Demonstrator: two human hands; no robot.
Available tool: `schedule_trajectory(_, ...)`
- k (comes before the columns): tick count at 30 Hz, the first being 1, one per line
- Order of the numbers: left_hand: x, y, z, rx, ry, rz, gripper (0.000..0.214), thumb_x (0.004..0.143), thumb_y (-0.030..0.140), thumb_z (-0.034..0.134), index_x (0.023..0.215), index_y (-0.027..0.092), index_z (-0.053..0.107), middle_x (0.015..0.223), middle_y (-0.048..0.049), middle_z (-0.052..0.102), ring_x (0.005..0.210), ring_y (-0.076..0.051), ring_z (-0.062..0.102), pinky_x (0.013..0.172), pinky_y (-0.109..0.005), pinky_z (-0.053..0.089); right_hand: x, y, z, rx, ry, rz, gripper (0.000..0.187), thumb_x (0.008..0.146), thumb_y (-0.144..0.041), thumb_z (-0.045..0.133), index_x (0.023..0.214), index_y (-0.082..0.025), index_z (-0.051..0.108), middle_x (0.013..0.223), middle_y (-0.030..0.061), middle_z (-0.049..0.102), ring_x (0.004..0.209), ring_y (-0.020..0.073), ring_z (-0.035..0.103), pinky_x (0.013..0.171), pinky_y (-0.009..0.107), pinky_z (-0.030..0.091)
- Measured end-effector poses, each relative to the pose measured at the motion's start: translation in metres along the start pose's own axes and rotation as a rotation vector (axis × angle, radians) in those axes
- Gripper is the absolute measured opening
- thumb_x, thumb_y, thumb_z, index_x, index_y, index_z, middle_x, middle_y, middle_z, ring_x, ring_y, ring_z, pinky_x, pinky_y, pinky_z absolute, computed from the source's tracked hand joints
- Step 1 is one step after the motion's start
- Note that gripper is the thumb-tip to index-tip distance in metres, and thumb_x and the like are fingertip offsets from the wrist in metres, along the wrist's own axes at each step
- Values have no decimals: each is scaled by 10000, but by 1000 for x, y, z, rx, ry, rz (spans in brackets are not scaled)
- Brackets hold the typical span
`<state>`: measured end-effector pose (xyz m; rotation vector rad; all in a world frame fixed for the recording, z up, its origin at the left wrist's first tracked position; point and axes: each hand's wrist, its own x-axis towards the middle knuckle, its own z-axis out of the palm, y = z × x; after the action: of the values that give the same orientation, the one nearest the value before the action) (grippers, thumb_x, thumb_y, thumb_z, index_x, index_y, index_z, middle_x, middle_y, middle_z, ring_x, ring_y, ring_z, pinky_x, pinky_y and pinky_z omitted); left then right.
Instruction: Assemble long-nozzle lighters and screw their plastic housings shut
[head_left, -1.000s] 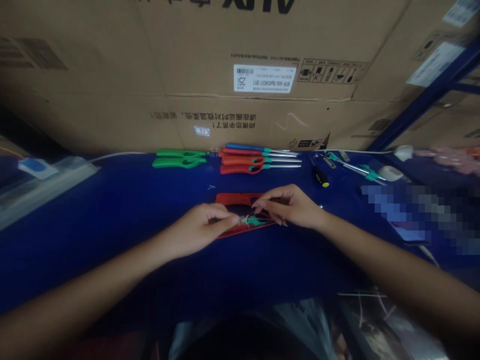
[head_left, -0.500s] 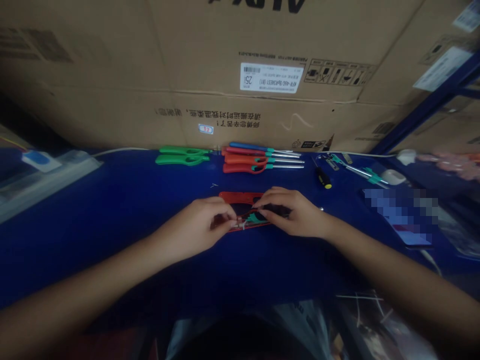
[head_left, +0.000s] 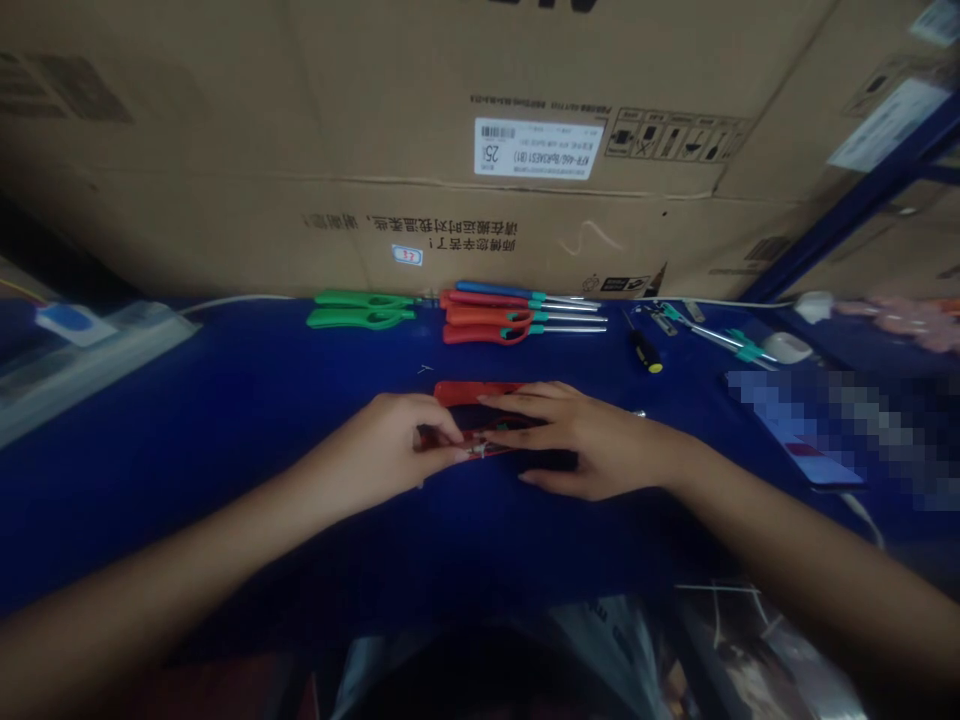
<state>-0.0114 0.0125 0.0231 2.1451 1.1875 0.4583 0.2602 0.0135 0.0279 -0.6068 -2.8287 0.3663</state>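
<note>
"Where's the near shell [head_left: 472,438]?"

"On the blue table [head_left: 247,400], between the two hands, just this side of the far shell [head_left: 471,393]. Both are red."

"Which way does its long axis run?"

"Left to right across the person's front, seemingly with the right part slanting slightly away. I can't tell which end is the tip: fingers cover both ends. The far shell lies roughly parallel, its rounded left end showing and its right part under fingers."

"And the grip?"

"The left hand [head_left: 386,445] has thumb and forefinger nearly together, pinching the near shell toward its left end. The right hand [head_left: 581,440] is loosely spread, palm down, fingers over both shells and thumb well apart from them, clasping nothing that I can see. Whether its fingertips press or hover, I can't tell."

"Anything inside the near shell?"

"Small pale parts near the left fingertips, too blurred to name, and a bit of green by the right fingers."

"What's behind?"

"Red lighters [head_left: 480,316], metal tubes pointing right; green handles [head_left: 341,320] to their left; a screwdriver [head_left: 645,352] to their right, its yellow end toward the person."
</note>
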Motion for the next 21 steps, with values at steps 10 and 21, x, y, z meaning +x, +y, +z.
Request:
schedule_trajectory(10,0,1,0,-45,0,-32,131,829,332,725,808,206,754,741,11,700,526,-112,642,509,-218,471,0,-1,3,-40,-48,10,568,955,-341,593,1503,-261,466,1619,93,356,1465,277,369,1193,500,289)
schedule_trajectory(21,-2,2,2,88,45,82,128,891,329,700,864,270,810,781,12,690,612,-103,630,567,-216,452,1,-13,3,-156,-96,26,540,978,-320,538,1497,-188,468,1608,142,361,1459,303,383,1165,544,324)
